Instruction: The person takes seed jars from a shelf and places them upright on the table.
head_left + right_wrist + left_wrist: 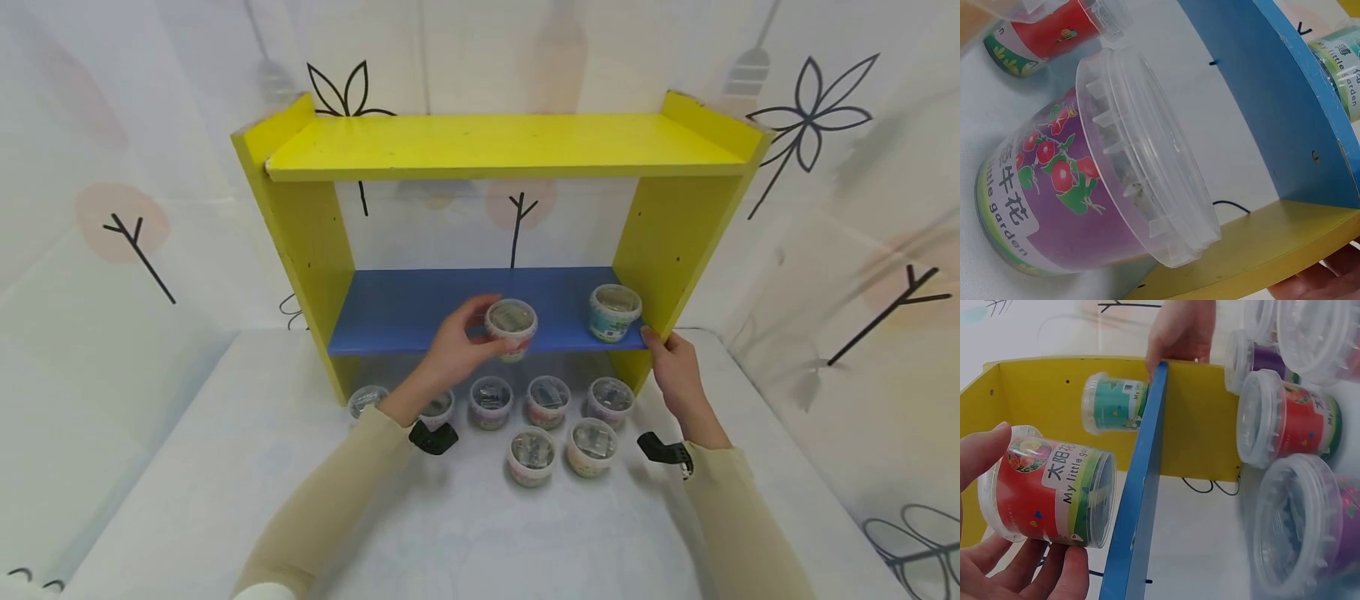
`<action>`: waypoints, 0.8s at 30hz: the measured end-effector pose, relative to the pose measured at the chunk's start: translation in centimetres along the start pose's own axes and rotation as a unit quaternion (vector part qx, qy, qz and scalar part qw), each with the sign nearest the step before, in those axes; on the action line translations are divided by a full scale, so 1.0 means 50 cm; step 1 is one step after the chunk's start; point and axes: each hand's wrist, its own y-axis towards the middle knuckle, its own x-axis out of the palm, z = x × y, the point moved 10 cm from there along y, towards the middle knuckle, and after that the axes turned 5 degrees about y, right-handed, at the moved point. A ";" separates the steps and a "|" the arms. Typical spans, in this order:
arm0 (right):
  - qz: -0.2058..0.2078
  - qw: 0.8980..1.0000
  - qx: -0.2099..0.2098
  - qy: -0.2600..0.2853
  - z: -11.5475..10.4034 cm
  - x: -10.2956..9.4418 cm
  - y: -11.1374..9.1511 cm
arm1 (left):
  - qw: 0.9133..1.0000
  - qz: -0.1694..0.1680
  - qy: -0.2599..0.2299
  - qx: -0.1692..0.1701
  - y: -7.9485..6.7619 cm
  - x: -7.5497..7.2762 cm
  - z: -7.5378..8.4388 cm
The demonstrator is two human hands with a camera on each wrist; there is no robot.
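Note:
My left hand (459, 340) grips a clear lidded plastic tub (1047, 487) with a red "My little garden" label, thumb on one side and fingers on the other. In the head view this tub overlaps the front edge of the blue shelf (420, 308). At the shelf's right end stands a tub (615, 313) with a teal label. My right hand (677, 379) holds the front edge of the yellow side panel (667, 250), close to that teal tub. In the right wrist view, a purple-labelled tub (1066, 187) fills the foreground, with the fingers (1329, 278) at the lower right.
Several lidded tubs stand on the white table (465, 533) below the blue shelf, two of them, a nearer tub (532, 456) and its neighbour (592, 447), in front of the others. A yellow top board (495, 146) spans the unit above. Printed white cloth hangs behind and at both sides.

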 end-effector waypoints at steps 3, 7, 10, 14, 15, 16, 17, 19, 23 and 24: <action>-0.001 1.000 0.001 0.000 -0.001 0.000 -0.002 | 1.000 0.000 -0.002 0.002 -0.013 -0.011 0.000; -0.001 1.000 0.004 -0.002 0.000 -0.001 -0.003 | 1.000 0.000 -0.012 -0.002 -0.030 -0.027 -0.003; 0.000 1.000 0.002 -0.004 0.000 -0.001 -0.001 | 1.000 0.005 -0.015 -0.001 -0.040 -0.039 -0.004; 0.003 1.000 -0.003 -0.006 0.002 -0.003 0.003 | 1.000 0.010 -0.001 0.003 -0.054 -0.050 -0.007; 0.004 1.000 -0.003 -0.006 0.003 -0.003 0.004 | 1.000 0.010 0.003 0.003 -0.058 -0.051 -0.008; 0.005 1.000 -0.003 -0.006 0.004 -0.003 0.004 | 1.000 0.010 0.006 0.003 -0.064 -0.052 -0.009; 0.005 1.000 -0.003 -0.007 0.005 -0.003 0.004 | 1.000 0.010 0.007 0.002 -0.069 -0.053 -0.011; 0.006 1.000 -0.003 -0.008 0.005 -0.003 0.004 | 1.000 0.008 0.012 0.000 -0.081 -0.052 -0.013; 0.010 1.000 -0.006 -0.010 0.004 -0.004 0.003 | 1.000 -0.001 0.009 -0.002 -0.101 -0.047 -0.014; 0.010 1.000 -0.006 -0.010 0.004 -0.004 0.003 | 1.000 -0.002 0.007 -0.001 -0.106 -0.046 -0.014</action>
